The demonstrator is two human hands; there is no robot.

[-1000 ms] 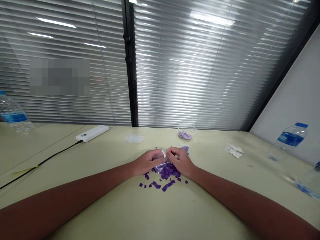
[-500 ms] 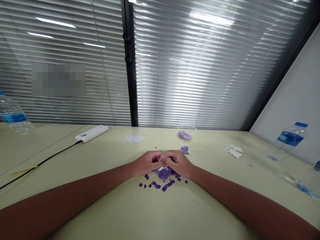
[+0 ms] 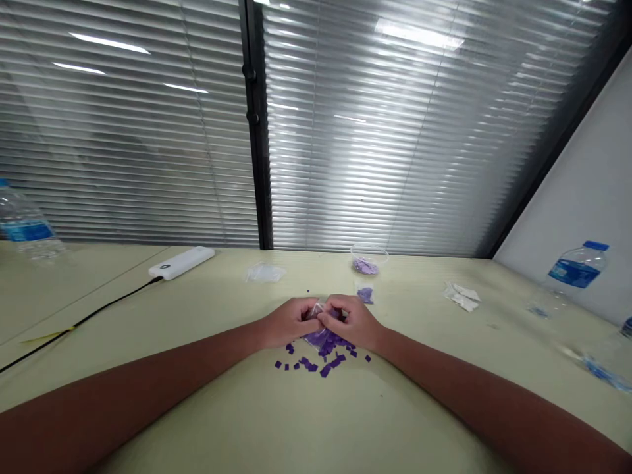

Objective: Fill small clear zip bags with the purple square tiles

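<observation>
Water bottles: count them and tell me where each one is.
3. One plastic water bottle stands at the far left of the table, a second at the right near the wall, and a third is cut off by the right edge of the view. Others may be out of view.

Table [image 3: 395, 408]: power bank [image 3: 182, 263] back left; cup [image 3: 369, 258] back centre; water bottles [image 3: 575, 273] upper right; small bag [image 3: 316, 340] between left hand [image 3: 287, 322] and right hand [image 3: 353, 322]; loose pieces [image 3: 320, 367] in front.
</observation>
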